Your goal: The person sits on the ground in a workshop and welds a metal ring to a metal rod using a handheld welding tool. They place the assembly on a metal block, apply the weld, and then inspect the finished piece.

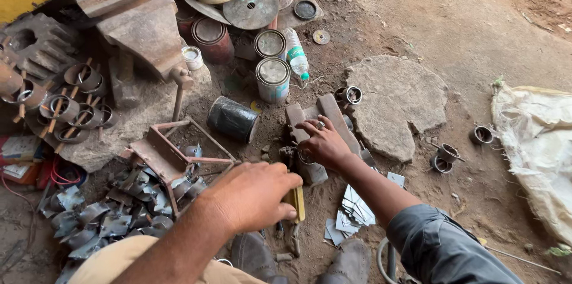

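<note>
My left hand (pixel 253 196) is closed round a tool with a yellow handle (pixel 297 202), low in the middle of the view. Just beyond it, my right hand (pixel 325 142) lies palm down on a rusty metal block (pixel 329 111) set in the dirt. Its fingers press on the block's top, and a small metal ring (pixel 305 156) shows under the thumb side. I cannot tell whether the hand grips that ring. A stack of small flat metal plates (pixel 351 209) lies under my right forearm.
A bench vise (pixel 143 31) stands at the back left beside several metal rings with wooden sticks (pixel 71 111). Paint tins (pixel 273 78), a plastic bottle (pixel 296 55), a dark can on its side (pixel 232 118), a rusty frame (pixel 173 153), bent metal scraps (pixel 113 209), a flat stone (pixel 393 99) and a white sack (pixel 536 147) surround me.
</note>
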Tool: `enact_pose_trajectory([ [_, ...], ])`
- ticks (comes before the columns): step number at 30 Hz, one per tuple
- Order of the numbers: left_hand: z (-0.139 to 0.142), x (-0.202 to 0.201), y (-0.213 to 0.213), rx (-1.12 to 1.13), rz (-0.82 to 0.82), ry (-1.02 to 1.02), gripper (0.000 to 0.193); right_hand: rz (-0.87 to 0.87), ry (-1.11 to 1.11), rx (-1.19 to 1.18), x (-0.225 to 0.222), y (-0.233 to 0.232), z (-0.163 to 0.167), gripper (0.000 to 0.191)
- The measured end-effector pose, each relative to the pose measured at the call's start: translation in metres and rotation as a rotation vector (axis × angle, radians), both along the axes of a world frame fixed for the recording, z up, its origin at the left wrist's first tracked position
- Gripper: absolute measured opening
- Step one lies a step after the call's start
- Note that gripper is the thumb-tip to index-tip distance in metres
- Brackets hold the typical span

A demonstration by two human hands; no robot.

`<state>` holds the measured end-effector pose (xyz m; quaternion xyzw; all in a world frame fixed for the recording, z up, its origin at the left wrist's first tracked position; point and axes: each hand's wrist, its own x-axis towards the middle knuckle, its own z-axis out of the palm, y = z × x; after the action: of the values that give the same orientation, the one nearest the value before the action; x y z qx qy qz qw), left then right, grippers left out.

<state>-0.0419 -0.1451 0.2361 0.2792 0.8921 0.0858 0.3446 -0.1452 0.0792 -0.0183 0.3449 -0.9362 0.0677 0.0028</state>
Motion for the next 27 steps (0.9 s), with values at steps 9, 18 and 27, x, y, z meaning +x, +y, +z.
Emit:
enact_pose_trajectory([
  [9, -0.006, 0.004, -0.007, 0.033, -0.029, -0.018, 0.046, 0.1, 0.009, 0.201, -0.004, -0.009, 0.011, 0.019],
  [18, 0.0, 0.031, -0.012, 0.083, -0.041, 0.024, 0.048, -0.307, -0.007, -0.172, 0.035, 0.057, 0.036, 0.007],
  [27, 0.009, 0.07, -0.007, 0.052, 0.007, -0.008, 0.05, -0.43, -0.093, -0.266, 0.071, 0.064, 0.041, 0.009],
])
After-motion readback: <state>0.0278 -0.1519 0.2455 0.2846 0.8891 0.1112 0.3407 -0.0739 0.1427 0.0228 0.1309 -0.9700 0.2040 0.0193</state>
